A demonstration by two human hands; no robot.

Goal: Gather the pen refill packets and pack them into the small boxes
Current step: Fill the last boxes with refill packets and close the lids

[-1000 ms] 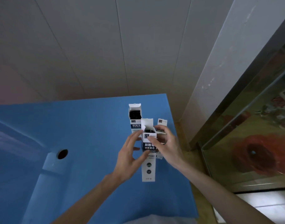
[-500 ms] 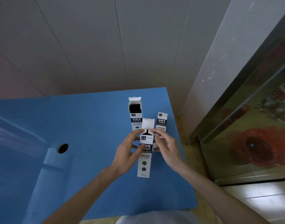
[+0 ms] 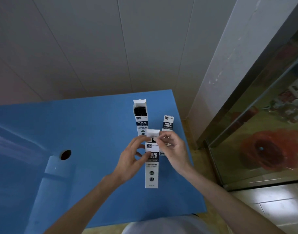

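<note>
The refill box point(image 3: 151, 166) is gripped upright by the left hand point(image 3: 129, 162) so its top flap point(image 3: 153, 133), pinched by the right hand point(image 3: 174, 152), can be closed; an open box point(image 3: 141, 115) stands beyond on the desk point(image 3: 87, 132).

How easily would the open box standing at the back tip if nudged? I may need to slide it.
The open box probably tips easily: it stands tall and narrow on its small end. It looks like thin card, so likely light despite the dark refills inside. Its raised flap would likely bend.

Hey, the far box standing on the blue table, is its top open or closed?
Open. The far box stands upright with its lid flap raised, and dark contents show inside its mouth.
</note>
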